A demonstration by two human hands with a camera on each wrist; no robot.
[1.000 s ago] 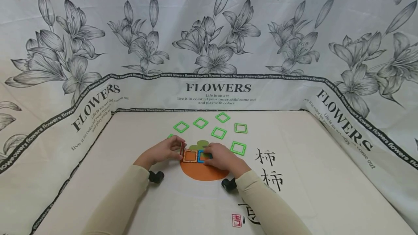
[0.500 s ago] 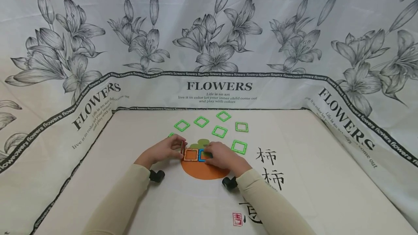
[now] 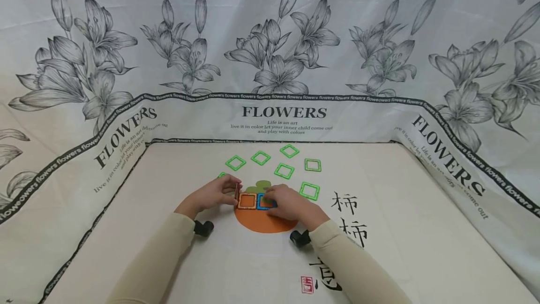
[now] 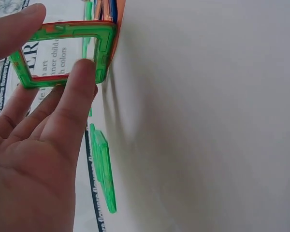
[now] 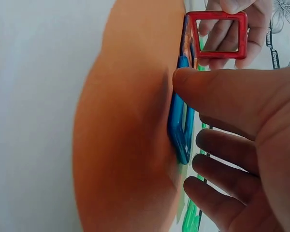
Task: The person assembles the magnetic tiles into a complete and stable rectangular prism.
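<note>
My left hand (image 3: 213,194) pinches a pair of square frame-like magnetic tiles held upright against each other. The green tile (image 4: 106,53) faces the left wrist camera, and the red tile (image 5: 242,36) faces the right hand. They stand at the left end of a flat orange magnetic tile (image 3: 247,208). Joined to its right side lies a blue magnetic tile (image 3: 258,201). My right hand (image 3: 291,203) holds the blue tile, with the thumb at its near edge; the index finger is mostly hidden in the right wrist view.
Several green square magnetic tiles (image 3: 312,165) lie scattered behind the hands. Below the tiles is a printed orange persimmon (image 3: 266,224) on the pale tablecloth (image 3: 236,266). Black printed characters (image 3: 354,231) are at the right. A flower-patterned cloth (image 3: 282,121) rises at the back and sides.
The right hand has shifted slightly to the right, so more of the blue tile shows. The left hand keeps the tile pair upright in about the same place.
</note>
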